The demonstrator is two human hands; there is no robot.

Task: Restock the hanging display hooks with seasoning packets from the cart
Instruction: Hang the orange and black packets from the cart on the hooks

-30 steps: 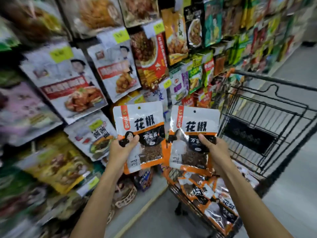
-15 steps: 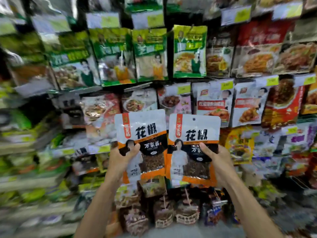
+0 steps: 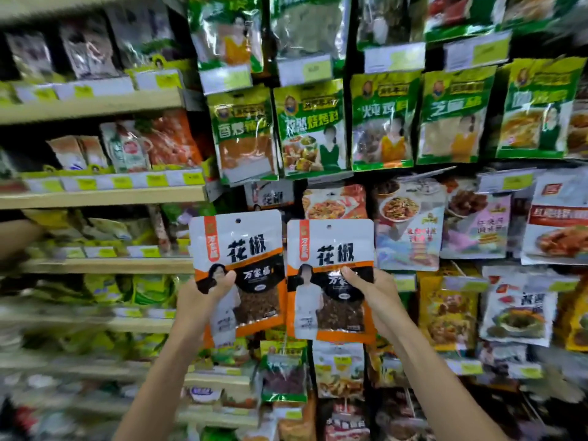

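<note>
Fingers [image 3: 227, 278] of my left hand [image 3: 203, 300] pinch the left packet [image 3: 241, 246] near its lower left edge, and my right hand [image 3: 372, 297] pinches the right packet [image 3: 331, 249] near its lower right edge; both are upright, side by side before the hanging display. Risk: gripped this low, the tops may flop and the punch holes miss the hook, which I can't see behind the matching packet [image 3: 270, 195] just above. Room is tight: green packets [image 3: 311, 128] overhang it, shelf edge [image 3: 105, 197] to the left.

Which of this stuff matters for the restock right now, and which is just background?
In the job: left hand gripping left packet, right hand gripping right packet, matching hung packet above.
Just there: green packets, wooden shelves.
</note>
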